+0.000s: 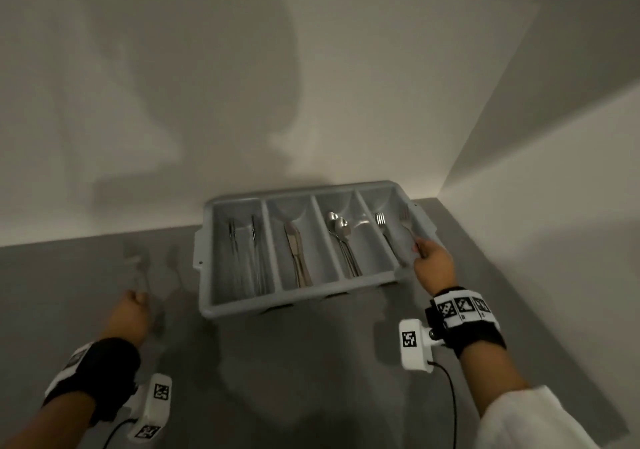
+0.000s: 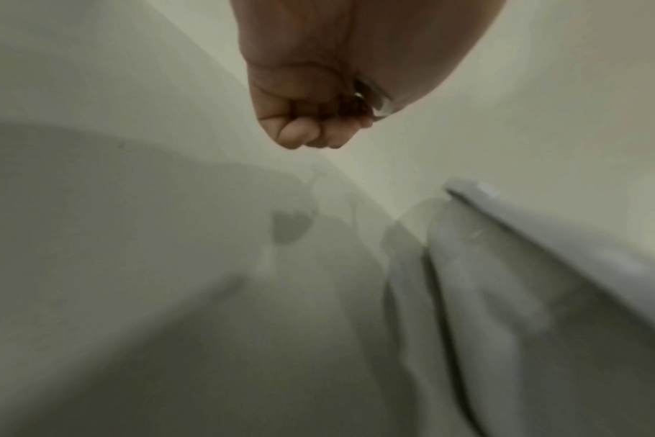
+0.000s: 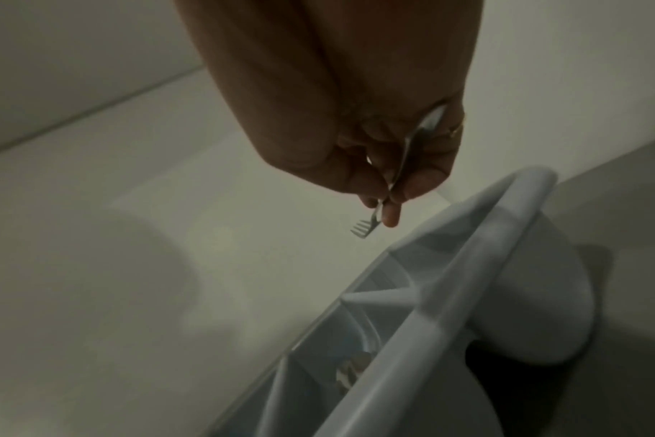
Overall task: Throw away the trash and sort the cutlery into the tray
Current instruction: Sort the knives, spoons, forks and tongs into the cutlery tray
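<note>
Tray [image 1: 239, 305], four compartments, right hand [image 1: 433, 261] pinching fork [image 1: 406, 221]

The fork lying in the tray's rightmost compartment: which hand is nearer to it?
Right. The right hand hovers at that compartment's near end, beside the lying fork, holding another fork. The left hand is past the tray's opposite side.

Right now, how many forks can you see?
2 clearly: one fork lies in the tray's rightmost compartment, another fork is held above it by the right hand. The left hand's blurred item is unclear.
</note>
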Action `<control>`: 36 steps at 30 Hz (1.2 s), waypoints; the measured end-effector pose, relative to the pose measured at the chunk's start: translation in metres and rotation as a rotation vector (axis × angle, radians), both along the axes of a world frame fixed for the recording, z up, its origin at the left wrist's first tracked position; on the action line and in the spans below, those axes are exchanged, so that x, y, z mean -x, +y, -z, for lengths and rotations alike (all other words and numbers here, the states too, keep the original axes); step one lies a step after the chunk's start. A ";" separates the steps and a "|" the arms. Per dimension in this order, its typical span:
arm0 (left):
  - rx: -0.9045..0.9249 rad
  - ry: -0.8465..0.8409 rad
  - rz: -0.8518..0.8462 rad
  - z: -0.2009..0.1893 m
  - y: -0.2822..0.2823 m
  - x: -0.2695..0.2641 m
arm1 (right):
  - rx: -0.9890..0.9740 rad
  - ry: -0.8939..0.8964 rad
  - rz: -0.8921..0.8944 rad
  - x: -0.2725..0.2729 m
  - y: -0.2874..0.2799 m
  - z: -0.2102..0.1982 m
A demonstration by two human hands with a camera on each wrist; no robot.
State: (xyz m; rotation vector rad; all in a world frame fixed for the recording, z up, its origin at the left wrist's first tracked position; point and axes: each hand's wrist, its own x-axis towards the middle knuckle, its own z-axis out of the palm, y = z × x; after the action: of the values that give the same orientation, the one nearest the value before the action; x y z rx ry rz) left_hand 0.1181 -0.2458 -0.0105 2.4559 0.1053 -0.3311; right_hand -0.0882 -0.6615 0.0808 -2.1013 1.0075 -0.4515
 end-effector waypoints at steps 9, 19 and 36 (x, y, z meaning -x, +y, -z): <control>0.406 -0.379 -0.038 -0.086 -0.085 0.059 | 0.010 0.453 -0.263 -0.078 -0.095 0.056; 0.420 -0.258 0.383 -0.110 -0.242 0.101 | -0.024 0.472 -0.415 -0.083 -0.116 0.076; -0.050 0.190 0.707 -0.025 -0.487 0.116 | 0.114 -0.164 -0.200 0.118 -0.102 0.092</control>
State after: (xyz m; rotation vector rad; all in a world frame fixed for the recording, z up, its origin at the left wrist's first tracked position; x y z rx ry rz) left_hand 0.0021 -0.7327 0.0148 2.4299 -0.6945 -0.8680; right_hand -0.2062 -0.7633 -0.0116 -2.1993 0.6842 -0.5808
